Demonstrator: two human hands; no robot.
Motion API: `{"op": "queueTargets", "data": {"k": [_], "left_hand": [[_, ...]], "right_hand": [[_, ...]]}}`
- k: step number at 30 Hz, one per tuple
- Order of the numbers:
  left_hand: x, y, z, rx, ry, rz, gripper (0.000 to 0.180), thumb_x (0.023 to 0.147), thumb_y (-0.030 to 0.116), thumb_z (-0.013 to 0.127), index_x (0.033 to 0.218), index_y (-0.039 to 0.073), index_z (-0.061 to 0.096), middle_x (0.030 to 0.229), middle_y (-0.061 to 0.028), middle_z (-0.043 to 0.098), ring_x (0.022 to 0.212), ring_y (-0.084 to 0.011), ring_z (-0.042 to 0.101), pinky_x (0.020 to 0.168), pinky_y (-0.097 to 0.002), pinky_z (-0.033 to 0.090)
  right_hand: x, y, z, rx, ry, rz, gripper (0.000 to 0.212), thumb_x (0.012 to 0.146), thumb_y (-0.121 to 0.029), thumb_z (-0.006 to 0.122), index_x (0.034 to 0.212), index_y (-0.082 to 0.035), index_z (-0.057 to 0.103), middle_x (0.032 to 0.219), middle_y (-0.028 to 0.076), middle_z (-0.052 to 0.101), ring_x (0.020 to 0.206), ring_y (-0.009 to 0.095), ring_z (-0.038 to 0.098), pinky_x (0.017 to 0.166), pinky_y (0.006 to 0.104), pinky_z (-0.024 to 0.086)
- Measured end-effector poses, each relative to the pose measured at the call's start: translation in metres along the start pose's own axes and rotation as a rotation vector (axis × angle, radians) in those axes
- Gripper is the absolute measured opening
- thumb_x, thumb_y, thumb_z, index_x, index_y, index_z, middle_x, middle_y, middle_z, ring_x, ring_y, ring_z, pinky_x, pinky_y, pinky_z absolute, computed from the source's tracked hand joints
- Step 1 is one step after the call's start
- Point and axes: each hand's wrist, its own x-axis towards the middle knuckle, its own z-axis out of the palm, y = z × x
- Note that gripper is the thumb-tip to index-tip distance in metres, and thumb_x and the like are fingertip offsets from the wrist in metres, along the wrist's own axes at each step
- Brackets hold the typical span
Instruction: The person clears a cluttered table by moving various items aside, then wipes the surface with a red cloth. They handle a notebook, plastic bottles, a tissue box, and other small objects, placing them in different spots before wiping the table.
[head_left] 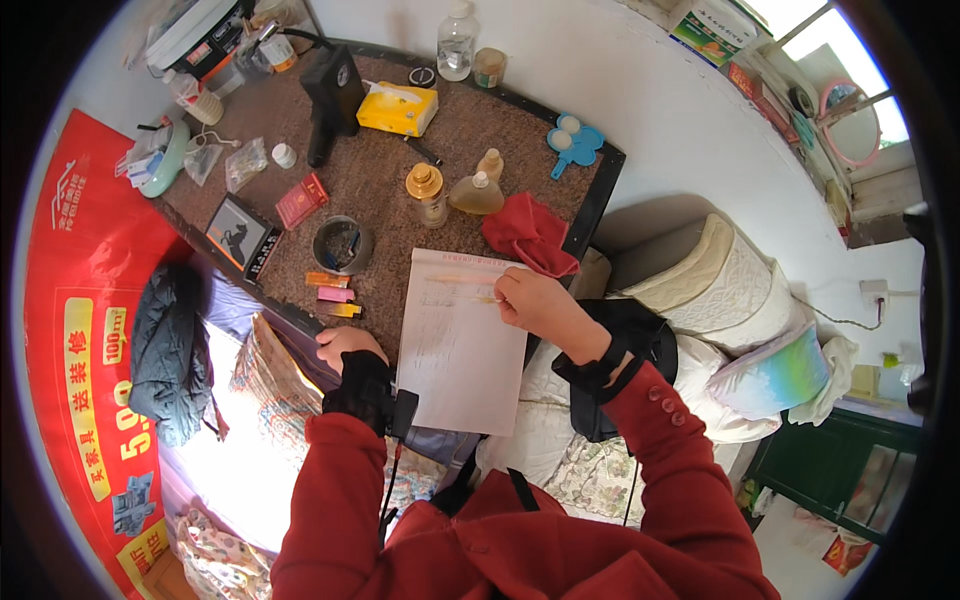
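A white sheet of paper (455, 370) with a red heading and faint lines of writing hangs partly over the near edge of the table. Above its right side is my right hand (535, 305), its fingers pinched on a thin pen-like stick (483, 300) that points left across the page. Left of the paper, by the table's near edge, my left hand (348, 345) has its fingers curled in; what they hold, if anything, is hidden. Several small lighters (335, 294) in orange, pink and yellow lie just beyond it. Both wrists wear black straps.
Farther back stand a round grey cup (342, 245), a gold-capped bottle (427, 195), a squat bottle (477, 195) and a yellow tissue pack (398, 108). A red cloth (530, 233) lies right of the paper. A black bag (620, 360) sits off the table's right side.
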Motion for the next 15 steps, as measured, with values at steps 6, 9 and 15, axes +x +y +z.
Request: {"op": "queueTargets", "data": {"k": [6,9,15], "left_hand": [[0.0,0.003,-0.004,-0.015,-0.005,-0.045,0.056,0.101,0.039,0.032,0.091,-0.006,0.063,0.086,-0.0263,0.07,0.08,-0.0427,0.069,0.07,-0.0495,0.056],[0.0,0.005,-0.006,-0.043,-0.022,-0.1,0.056,0.101,0.039,0.031,0.093,-0.006,0.063,0.088,-0.0262,0.07,0.081,-0.0421,0.069,0.071,-0.0493,0.056],[-0.001,0.006,-0.009,-0.049,-0.067,-0.116,0.054,0.102,0.039,0.031,0.097,-0.005,0.062,0.093,-0.0262,0.07,0.085,-0.0422,0.069,0.075,-0.0488,0.056]], "right_hand": [[0.024,0.056,-0.047,-0.204,0.333,0.185,0.008,0.078,-0.006,0.064,0.083,-0.003,0.059,0.082,0.014,0.058,0.075,0.037,0.06,0.064,0.0434,0.05],[0.047,0.094,-0.058,-0.336,0.345,0.233,0.009,0.078,-0.009,0.065,0.083,-0.004,0.059,0.083,0.015,0.059,0.077,0.037,0.061,0.066,0.0455,0.051],[0.057,0.134,-0.046,-0.41,0.434,0.42,0.012,0.078,-0.013,0.066,0.084,-0.005,0.061,0.089,0.014,0.062,0.083,0.036,0.064,0.07,0.0473,0.053]]}}
